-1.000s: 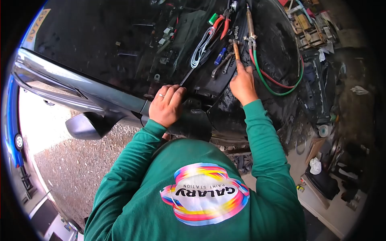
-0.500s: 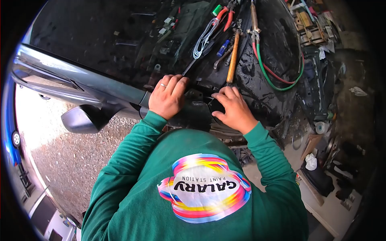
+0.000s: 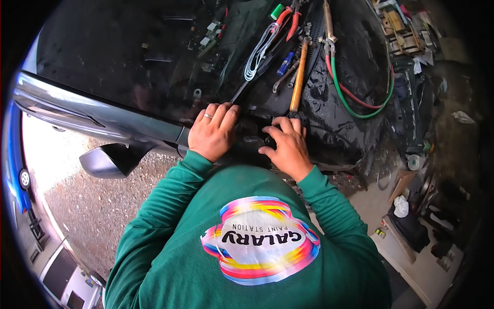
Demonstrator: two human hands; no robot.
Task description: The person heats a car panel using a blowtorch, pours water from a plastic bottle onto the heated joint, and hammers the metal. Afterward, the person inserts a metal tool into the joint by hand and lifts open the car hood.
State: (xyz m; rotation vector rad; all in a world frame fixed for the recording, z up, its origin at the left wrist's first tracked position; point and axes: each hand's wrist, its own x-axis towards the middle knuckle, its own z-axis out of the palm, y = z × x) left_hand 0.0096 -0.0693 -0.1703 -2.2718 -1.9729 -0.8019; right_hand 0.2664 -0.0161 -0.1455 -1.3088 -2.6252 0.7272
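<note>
My left hand [image 3: 212,135], with a ring on one finger, rests palm down on the car's dark edge at the foot of the windshield [image 3: 118,77]. Its fingers stretch forward beside the lower end of a wiper arm [image 3: 237,93]; its thumb is hidden. My right hand [image 3: 289,149] curls its fingers and thumb around a black trim piece [image 3: 252,131] at the same edge. The piece blends into the dark bodywork, so its full shape is unclear. Just ahead of the right hand lies a hammer with a wooden handle [image 3: 299,77].
Red-handled pliers [image 3: 288,19], a loop of pale wire [image 3: 259,56], a blue-handled screwdriver [image 3: 285,63] and a torch with red and green hoses [image 3: 329,38] lie on the car. The side mirror [image 3: 110,159] juts out at left. Clutter fills the right side.
My right hand has shifted slightly left and down, its fingers more curled. My left hand stays at nearly the same spot. The view has tilted a little.
</note>
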